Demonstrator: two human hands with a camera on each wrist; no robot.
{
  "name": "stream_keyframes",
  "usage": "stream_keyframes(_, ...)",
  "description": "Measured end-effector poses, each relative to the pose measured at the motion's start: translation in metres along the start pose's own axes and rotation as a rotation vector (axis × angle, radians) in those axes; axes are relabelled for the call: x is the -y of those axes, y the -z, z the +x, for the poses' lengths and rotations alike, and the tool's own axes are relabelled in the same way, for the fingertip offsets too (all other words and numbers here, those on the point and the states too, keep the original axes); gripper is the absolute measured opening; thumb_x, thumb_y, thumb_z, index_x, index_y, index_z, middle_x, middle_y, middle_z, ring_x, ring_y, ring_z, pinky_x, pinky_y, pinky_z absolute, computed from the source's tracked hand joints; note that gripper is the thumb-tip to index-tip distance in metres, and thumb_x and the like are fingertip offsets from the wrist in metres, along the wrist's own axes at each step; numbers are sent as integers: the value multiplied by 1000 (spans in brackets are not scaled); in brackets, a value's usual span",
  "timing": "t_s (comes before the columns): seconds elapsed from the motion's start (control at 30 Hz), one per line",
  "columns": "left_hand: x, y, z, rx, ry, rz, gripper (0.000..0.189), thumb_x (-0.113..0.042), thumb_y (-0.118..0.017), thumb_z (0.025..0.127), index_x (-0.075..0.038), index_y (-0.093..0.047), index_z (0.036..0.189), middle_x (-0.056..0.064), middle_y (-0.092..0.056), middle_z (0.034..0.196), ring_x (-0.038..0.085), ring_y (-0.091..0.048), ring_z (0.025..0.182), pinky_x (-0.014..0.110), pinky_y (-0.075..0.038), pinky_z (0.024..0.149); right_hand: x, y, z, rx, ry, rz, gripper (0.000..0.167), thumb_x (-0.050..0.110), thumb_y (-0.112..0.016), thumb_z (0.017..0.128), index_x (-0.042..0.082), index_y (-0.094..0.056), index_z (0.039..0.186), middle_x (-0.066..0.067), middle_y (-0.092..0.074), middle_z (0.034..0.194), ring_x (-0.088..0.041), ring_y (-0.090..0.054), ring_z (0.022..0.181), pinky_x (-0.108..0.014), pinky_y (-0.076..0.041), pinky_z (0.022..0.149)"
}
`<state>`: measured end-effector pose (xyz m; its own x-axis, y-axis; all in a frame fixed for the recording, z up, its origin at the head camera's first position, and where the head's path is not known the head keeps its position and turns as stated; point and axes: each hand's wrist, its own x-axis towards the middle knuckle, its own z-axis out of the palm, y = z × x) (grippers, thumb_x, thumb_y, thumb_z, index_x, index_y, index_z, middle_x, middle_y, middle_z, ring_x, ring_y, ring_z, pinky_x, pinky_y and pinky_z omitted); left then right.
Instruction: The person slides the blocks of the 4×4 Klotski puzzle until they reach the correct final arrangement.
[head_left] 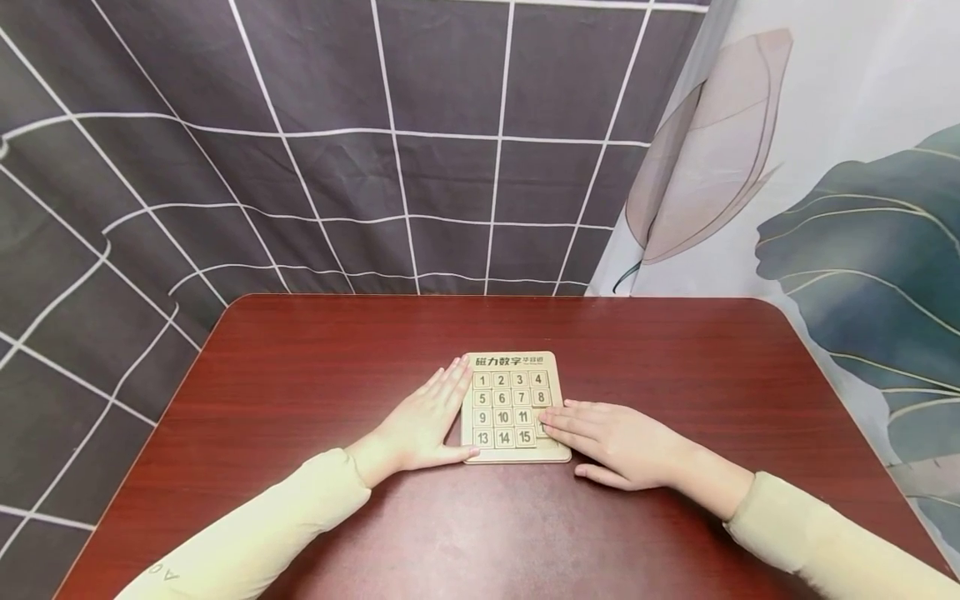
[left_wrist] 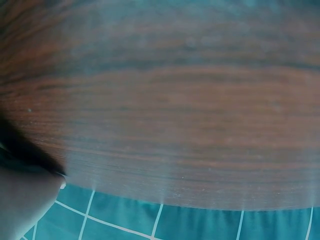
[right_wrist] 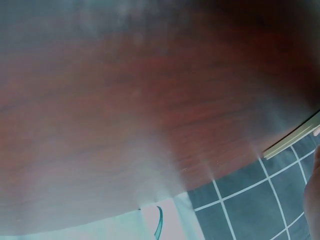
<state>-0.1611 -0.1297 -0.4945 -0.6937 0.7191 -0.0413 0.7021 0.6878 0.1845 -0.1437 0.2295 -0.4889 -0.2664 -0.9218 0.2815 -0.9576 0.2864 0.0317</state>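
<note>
A pale wooden number slide puzzle (head_left: 517, 456) lies flat, its numbered tiles set in rows inside a frame. My left hand (head_left: 426, 421) lies along the puzzle's left edge, fingers stretched toward the top corner and thumb at the bottom corner. With fairly straight fingers, my right hand (head_left: 618, 442) touches a tile (head_left: 543, 428) low in the right column; the fingertips cover most of it. The right thumb stays off the board. In the right wrist view only the puzzle's edge (right_wrist: 295, 137) shows, beside part of the hand (right_wrist: 313, 195).
The puzzle lies on a reddish-brown wooden table (head_left: 315, 358) with rounded back corners. Behind it hangs a dark grid-patterned curtain (head_left: 450, 175). A white leaf-print curtain (head_left: 840, 100) hangs at the right.
</note>
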Motion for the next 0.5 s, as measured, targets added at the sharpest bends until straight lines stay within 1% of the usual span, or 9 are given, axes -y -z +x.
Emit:
stream_keyframes(0.07,0,0,0,4,2,1,113,-66,-63,96,10,-16,166,27,-16,175,38,-15,166,49,-22,135,-3,0,1,2,-17,-6,56,41,-55,108,0,-60,147,-13,-64,151,-26,-62,140,-31,-26,133)
stream_keyframes(0.2,0,0,1,2,1,3,113,-65,-63,95,11,-17,165,28,-18,175,39,-16,165,50,-24,135,-7,-2,3,8,-44,-14,55,42,-53,109,2,-61,147,-11,-64,152,-25,-61,141,-39,-44,122)
stream_keyframes(0.27,-1,0,1,-5,-4,3,113,-65,-64,95,12,-19,164,29,-19,174,40,-18,165,50,-26,134,-8,-2,4,13,-49,-13,55,41,-54,109,3,-61,147,-11,-63,152,-25,-61,142,-43,-48,117)
stream_keyframes(0.37,-1,0,0,-4,-3,6,113,-65,-64,95,12,-18,165,29,-19,174,40,-18,165,50,-25,134,-9,-2,5,9,-49,-9,55,41,-55,108,3,-62,147,-12,-63,152,-25,-61,142,-45,-50,114)
stream_keyframes(0.5,0,-1,1,0,1,14,112,-65,-63,96,11,-18,165,28,-18,175,38,-17,166,49,-23,135,-8,-3,4,-3,-48,-3,54,39,-56,108,2,-62,147,-13,-63,152,-26,-61,141,-47,-50,114)
